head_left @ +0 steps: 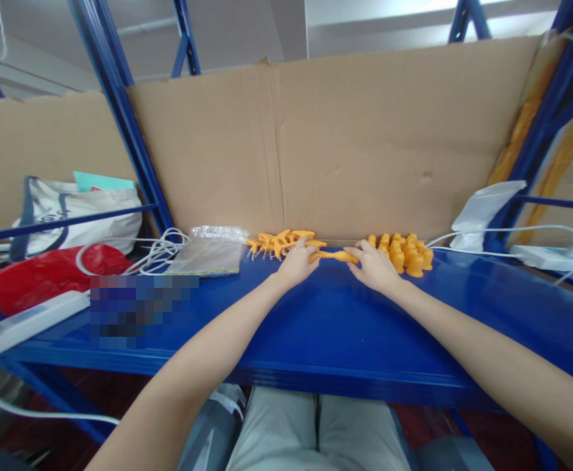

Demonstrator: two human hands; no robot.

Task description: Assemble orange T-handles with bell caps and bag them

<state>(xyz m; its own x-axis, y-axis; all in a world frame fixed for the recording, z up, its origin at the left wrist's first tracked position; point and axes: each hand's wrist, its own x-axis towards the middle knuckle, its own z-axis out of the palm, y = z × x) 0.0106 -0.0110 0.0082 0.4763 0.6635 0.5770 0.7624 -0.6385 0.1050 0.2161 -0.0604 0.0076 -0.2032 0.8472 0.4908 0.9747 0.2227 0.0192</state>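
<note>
At the far edge of the blue shelf [316, 327], the left hand [296, 263] and right hand [375, 268] were close together. Both had fingers curled nearly closed, seemingly pinching opposite ends of the slim orange part [334, 256], which spanned the gap between them.

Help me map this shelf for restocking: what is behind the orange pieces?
A cardboard sheet stands behind both orange piles, along the back edge of the blue shelf. What lies beyond it is covered. Left hand and right hand pinch one orange piece.
</note>
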